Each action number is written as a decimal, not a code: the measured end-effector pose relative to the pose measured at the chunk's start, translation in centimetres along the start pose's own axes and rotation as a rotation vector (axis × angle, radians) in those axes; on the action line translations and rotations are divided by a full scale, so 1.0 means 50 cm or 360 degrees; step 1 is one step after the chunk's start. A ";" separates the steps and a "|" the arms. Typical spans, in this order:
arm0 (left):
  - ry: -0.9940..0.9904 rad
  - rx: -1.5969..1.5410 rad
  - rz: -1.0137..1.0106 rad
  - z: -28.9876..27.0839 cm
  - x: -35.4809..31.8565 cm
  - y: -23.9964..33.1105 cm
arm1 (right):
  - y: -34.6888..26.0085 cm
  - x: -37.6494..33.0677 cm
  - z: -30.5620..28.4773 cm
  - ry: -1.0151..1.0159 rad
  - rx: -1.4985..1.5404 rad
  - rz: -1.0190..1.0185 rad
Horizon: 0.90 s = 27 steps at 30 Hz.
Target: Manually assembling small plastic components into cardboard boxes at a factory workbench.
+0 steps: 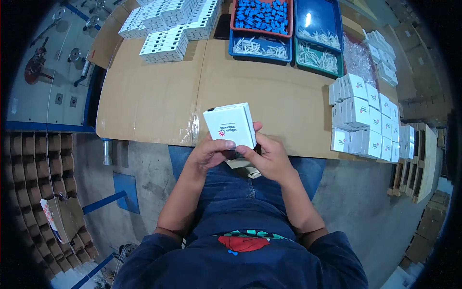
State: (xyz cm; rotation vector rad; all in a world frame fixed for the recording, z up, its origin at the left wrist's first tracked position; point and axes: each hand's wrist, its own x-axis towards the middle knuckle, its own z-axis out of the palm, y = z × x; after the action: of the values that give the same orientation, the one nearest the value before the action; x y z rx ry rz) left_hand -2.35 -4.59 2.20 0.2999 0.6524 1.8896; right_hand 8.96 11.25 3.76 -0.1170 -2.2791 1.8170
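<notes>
A white box (229, 125) sits in both of my hands over the near edge of a cardboard-covered worktop (149, 96), seen from my remote seat through the head camera. My left hand (211, 152) pinches the box at its near left corner, thumb flat on the printed face, the other fingers curled underneath and mostly hidden. My right hand (271, 156) grips the near right corner, its thumb on the near edge and a fingertip showing past the right side. A second white layer shows along that side; I cannot tell whether it is a flap or another box. Beyond, a red tray (262, 32) of blue parts overlaps a blue tray (262, 59) of slim white pieces; just right of them stands a green tray (319, 72) of similar pieces. Stacked white boxes (361, 115) crowd the worktop's right end, and white units (165, 46) with dark openings pile up at far left.
</notes>
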 end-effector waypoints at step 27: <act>0.0411 0.0162 -0.0113 0.052 0.035 -0.017 | -0.066 0.054 -0.089 -0.0036 -0.0389 -0.0216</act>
State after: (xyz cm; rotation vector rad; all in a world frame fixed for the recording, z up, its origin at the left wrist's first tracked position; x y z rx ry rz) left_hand -1.12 -1.99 3.67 0.0954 0.9228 1.8460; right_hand 7.61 15.27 8.24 0.0186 -2.4513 1.4780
